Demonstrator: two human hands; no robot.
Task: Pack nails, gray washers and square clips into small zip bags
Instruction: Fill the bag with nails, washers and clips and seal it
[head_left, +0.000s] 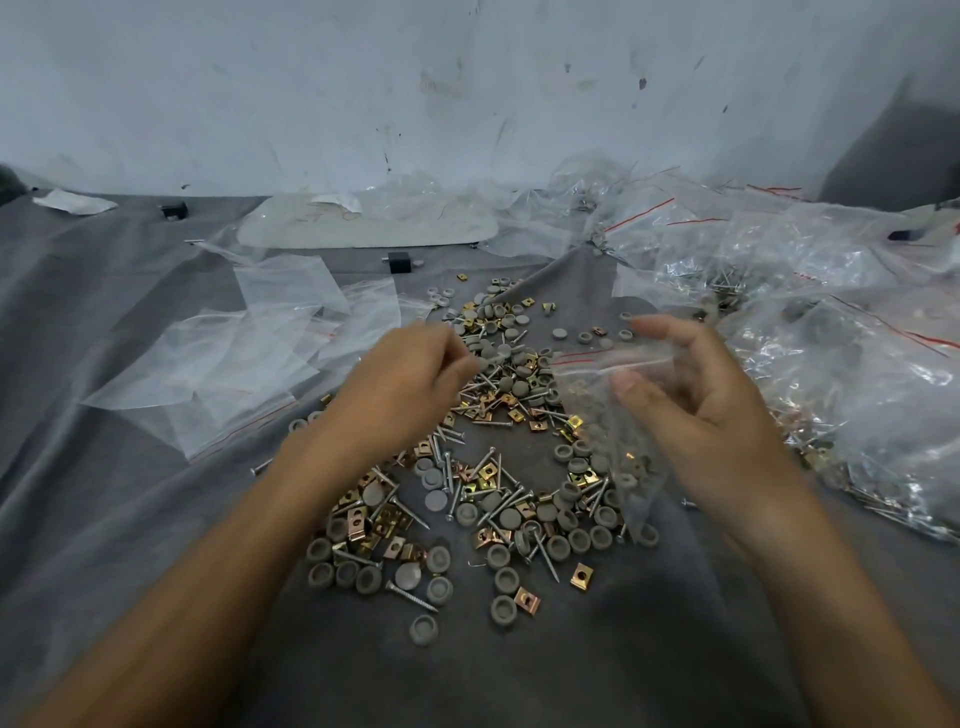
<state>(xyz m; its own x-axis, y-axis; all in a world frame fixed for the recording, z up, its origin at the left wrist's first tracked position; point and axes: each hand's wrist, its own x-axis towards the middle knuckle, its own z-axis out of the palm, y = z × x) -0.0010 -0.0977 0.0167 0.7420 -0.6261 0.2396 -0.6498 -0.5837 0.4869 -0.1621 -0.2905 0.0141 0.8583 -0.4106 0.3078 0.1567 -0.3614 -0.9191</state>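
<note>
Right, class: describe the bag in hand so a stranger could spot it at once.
Start at the gray cloth, then find the right hand. The bag hangs from its grip over the loose parts. It alone is lifted, washers at its bottom.

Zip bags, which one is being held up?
The small zip bag pinched in the right hand, with gray washers in its bottom. The empty bags lie flat at left; the filled bags are piled at right.

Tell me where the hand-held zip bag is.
Head view, right of centre: the small clear red-striped zip bag hangs from the right hand, over the loose pile of gray round washers.
</note>
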